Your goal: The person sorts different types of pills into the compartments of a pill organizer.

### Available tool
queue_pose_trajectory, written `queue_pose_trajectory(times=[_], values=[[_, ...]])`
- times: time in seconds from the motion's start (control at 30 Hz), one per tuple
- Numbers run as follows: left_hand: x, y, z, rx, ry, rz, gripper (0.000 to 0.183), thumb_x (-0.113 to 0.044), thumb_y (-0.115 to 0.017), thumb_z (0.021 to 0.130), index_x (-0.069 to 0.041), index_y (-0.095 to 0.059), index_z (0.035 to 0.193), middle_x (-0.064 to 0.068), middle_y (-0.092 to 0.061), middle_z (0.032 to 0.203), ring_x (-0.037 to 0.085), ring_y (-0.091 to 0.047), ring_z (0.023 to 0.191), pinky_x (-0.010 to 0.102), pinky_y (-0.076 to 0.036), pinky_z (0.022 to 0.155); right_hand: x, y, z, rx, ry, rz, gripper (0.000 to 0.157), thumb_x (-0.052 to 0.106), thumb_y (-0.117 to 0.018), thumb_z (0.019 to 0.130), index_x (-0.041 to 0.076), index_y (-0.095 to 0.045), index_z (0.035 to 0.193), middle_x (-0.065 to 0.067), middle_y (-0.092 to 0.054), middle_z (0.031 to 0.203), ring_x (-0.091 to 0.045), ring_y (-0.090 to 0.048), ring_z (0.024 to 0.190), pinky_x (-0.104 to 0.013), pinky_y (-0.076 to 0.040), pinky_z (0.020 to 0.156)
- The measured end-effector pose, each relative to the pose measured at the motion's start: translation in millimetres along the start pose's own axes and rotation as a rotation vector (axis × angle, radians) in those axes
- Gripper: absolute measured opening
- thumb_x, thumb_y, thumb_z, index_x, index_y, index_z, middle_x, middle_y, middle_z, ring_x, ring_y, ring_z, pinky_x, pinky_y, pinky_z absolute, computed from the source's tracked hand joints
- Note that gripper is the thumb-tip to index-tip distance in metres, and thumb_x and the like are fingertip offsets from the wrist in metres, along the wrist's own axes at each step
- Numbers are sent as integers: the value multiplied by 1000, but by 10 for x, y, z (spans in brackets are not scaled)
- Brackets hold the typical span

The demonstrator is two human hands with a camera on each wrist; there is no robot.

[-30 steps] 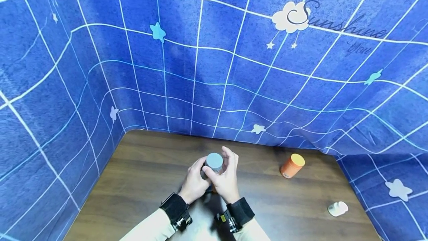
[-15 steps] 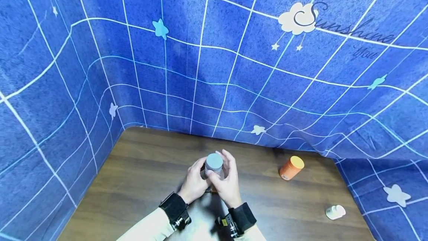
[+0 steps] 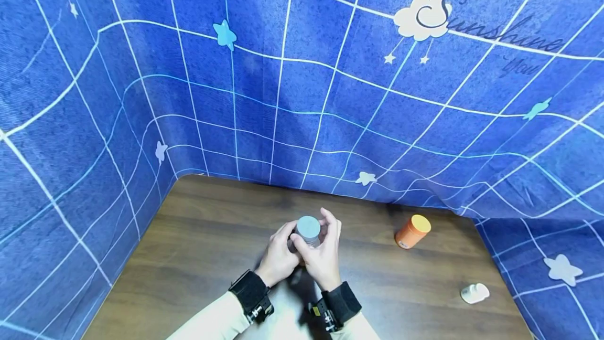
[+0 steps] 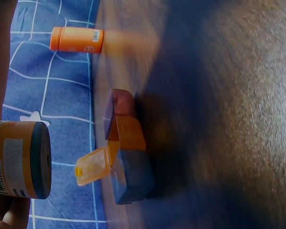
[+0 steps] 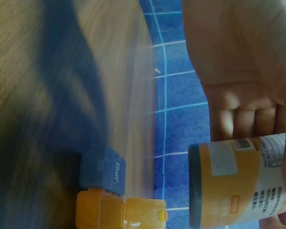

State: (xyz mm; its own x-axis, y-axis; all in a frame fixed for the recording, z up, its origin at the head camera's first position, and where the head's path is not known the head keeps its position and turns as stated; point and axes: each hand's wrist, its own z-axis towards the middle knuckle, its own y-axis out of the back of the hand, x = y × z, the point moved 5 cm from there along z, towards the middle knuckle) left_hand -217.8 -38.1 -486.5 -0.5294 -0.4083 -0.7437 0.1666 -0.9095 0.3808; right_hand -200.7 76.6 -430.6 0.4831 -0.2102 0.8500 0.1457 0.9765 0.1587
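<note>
A pill bottle (image 3: 309, 229) with a grey round top and an orange and white label (image 5: 245, 181) is held above the table. My left hand (image 3: 278, 256) wraps round its left side. My right hand (image 3: 323, 256) holds the other side, thumb near the top's edge and a finger raised. Both wrist views show the bottle's dark flat underside turned toward the table. Below it stands a pill organizer with a blue compartment (image 4: 133, 176), an orange compartment (image 4: 130, 133) whose lid (image 4: 94, 166) is raised, and a red one (image 4: 124, 102). The hands hide the organizer in the head view.
An orange jar (image 3: 412, 231) with a yellow-orange lid stands at the right of the wooden table (image 3: 212, 224). A small white bottle (image 3: 474, 293) is nearer the right edge. Blue curtain (image 3: 302, 93) hangs behind the table and along its sides.
The bottle and both hands have shifted slightly right in the head view. The right hand's fingers came closer to the bottle, then spread out again. The jar and white bottle stay put.
</note>
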Motion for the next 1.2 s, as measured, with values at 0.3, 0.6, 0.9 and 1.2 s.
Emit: queue_pose_trajectory(times=[0.3,0.6,0.9,1.2], values=[[-1,-4,6,-11,8,-53,58,-10,-70,69,-15,-48,123,5,-57,111,14,-51,99,38,-47,84,27,22,3,106,-37,168,68,-7,-62,72,2,-29,131,-21,-48,123,-29,-44,111,-40,-35,96],[-24,23,-13,-11,-5,-43,59,-37,-73,71,-20,-48,122,-1,-57,110,11,-51,98,37,-46,83,65,29,4,159,10,103,78,5,-72,69,2,-27,133,-18,-36,128,-31,-41,113,-50,-36,93],[-59,-7,-38,-5,-18,-42,53,-11,-69,70,-15,-51,120,4,-59,108,13,-51,98,36,-47,84,78,80,-19,-26,34,-13,81,9,-77,64,4,-31,130,-23,-42,102,-29,-46,93,-42,-38,84],[-19,-18,-40,-15,-19,-32,56,-20,-71,71,-16,-49,122,3,-58,110,12,-51,98,35,-48,81,75,54,-24,82,48,85,71,-11,-57,67,0,-27,131,-23,-47,122,-32,-45,108,-41,-37,91]])
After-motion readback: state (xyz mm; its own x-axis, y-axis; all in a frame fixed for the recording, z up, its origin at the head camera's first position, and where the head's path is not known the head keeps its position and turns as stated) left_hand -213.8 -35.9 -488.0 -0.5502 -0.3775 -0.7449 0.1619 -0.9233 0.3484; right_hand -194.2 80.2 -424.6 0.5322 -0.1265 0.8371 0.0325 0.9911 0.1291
